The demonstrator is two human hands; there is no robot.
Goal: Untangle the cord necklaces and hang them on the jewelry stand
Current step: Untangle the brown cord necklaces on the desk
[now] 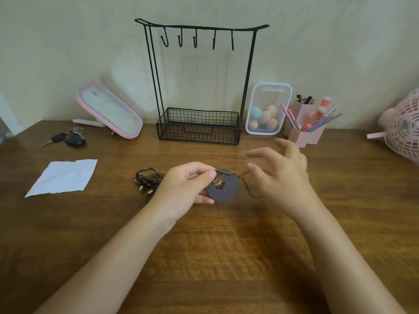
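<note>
My left hand (188, 184) pinches a brown cord necklace (229, 173) between thumb and fingers, just above the wooden table. A small coiled pendant (218, 184) hangs from the cord over a grey disc (226, 193). My right hand (278, 175) is at the cord's right part, thumb and forefinger closing on it, the other fingers spread and blurred. A dark bundle of tangled cord necklaces (147, 181) with pale beads lies on the table left of my left hand. The black wire jewelry stand (199, 30) stands at the back, its hooks bare.
Keys (68, 138) and a white paper (63, 177) lie at the left. A pink mirror (108, 111) leans by the wall. A clear box of sponges (267, 109), a pink brush holder (306, 128) and a pink fan (403, 128) stand at the right.
</note>
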